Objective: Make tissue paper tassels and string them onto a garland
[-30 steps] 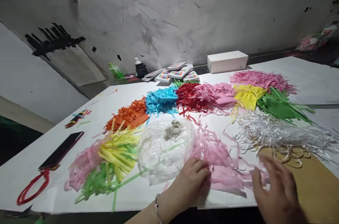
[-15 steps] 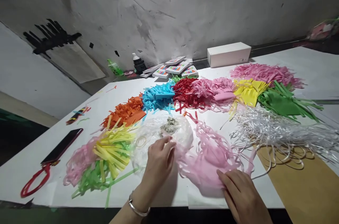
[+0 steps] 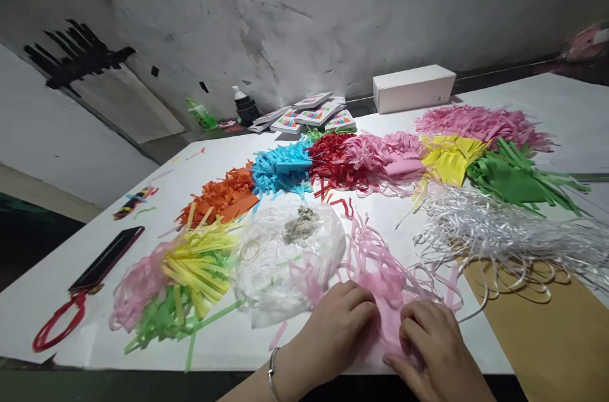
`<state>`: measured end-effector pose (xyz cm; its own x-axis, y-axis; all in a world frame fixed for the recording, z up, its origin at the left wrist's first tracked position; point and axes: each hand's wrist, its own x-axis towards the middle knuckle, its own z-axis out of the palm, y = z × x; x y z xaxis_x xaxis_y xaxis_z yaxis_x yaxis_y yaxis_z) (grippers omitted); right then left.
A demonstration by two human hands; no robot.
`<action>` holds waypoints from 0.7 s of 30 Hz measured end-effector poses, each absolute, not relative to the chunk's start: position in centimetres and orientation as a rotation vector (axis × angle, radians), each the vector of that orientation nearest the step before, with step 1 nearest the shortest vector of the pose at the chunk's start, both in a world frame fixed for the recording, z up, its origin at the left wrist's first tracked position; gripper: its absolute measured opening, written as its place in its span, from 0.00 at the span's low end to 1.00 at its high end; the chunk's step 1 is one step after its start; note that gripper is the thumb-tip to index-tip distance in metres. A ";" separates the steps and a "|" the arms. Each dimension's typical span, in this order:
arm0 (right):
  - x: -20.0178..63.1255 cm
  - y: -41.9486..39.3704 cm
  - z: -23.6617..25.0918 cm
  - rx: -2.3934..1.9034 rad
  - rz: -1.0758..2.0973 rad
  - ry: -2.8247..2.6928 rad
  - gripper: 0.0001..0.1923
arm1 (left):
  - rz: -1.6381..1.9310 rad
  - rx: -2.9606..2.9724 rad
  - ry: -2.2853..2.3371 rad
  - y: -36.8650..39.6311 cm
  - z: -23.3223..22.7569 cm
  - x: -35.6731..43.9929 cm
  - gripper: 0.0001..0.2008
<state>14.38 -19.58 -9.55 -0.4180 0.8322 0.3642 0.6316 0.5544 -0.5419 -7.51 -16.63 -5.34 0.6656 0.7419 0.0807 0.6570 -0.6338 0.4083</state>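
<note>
Both the left hand (image 3: 340, 326) and right hand (image 3: 428, 345) are pinching the pink fringed paper (image 3: 380, 281), strips fanning away toward the grey wall (image 3: 304, 21), lying on the white table (image 3: 71, 288).

The paper fringe (image 3: 380, 275) under the hands is pink, lying on a white surface (image 3: 61, 288). Behind it run orange (image 3: 219, 199), blue (image 3: 280, 170), red (image 3: 333, 164), yellow (image 3: 450, 158) and green (image 3: 509, 177) fringe piles. The ribbon strips (image 3: 499, 234) are white, the box (image 3: 413, 88) white, the phone (image 3: 107, 258) black with a red loop (image 3: 52, 329).
</note>
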 end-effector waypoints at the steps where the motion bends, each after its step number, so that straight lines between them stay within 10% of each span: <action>1: 14.3 -19.5 -9.5 -1.173 0.423 -2.182 0.11 | 0.365 2.519 1.138 -16.8 -5.6 -7.7 0.09; 15: 16.0 -20.3 -10.2 -1.313 0.754 -1.819 0.04 | 0.437 2.490 1.391 -17.6 -6.0 -8.3 0.21; 21: 18.8 -20.0 -10.9 -1.914 0.092 -1.432 0.18 | 0.432 2.490 1.406 -17.7 -6.2 -8.4 0.24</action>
